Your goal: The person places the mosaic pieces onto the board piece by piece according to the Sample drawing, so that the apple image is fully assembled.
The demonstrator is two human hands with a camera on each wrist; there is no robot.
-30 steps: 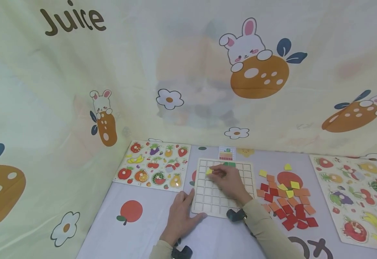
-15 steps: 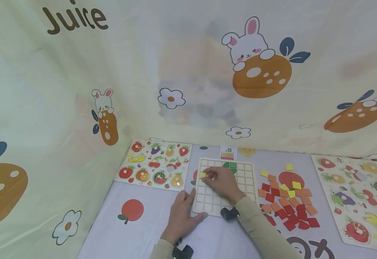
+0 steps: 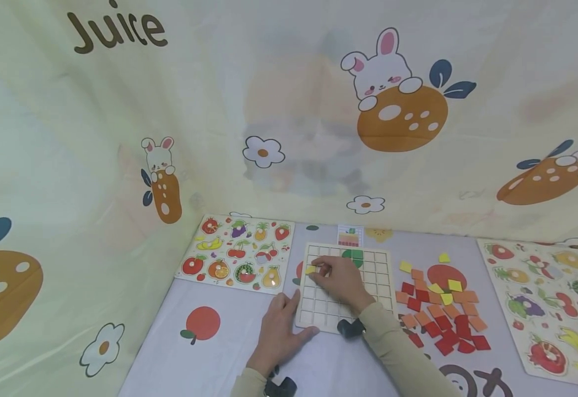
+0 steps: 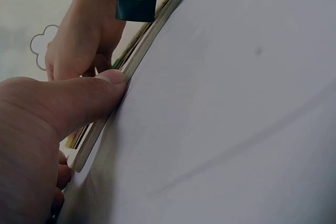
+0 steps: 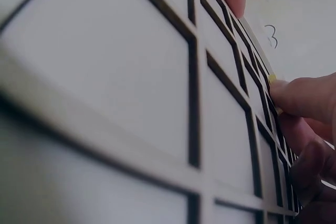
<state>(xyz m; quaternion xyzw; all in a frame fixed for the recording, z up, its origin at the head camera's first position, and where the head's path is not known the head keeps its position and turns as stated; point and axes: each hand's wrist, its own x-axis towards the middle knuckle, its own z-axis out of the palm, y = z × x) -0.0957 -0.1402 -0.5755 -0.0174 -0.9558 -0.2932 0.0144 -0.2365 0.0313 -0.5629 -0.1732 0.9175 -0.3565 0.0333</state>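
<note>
A pale wooden grid board [image 3: 312, 321] lies on the table, with green pieces [image 3: 352, 255] in cells near its far edge. Over its left side, my right hand [image 3: 340, 279] pinches a small yellow tile [image 3: 311, 269] between thumb and fingers. In the right wrist view that yellow tile [image 5: 272, 78] is mostly covered by fingertips, close against the grid; whether it is seated in a cell cannot be told. My left hand [image 3: 279, 331] rests at the board's near left corner. In the left wrist view its thumb [image 4: 89, 100] lies straight against the board's edge.
Loose red, orange and yellow tiles [image 3: 442, 309] lie right of the board. A small pattern card [image 3: 350, 235] sits behind it. Fruit picture boards stand flat at left [image 3: 236, 253] and right [image 3: 541, 309]. A printed cloth curtain [image 3: 308, 82] rises behind the table.
My right hand has moved left across the board with the yellow tile, then stayed over the left side. The left hand has kept its place.
</note>
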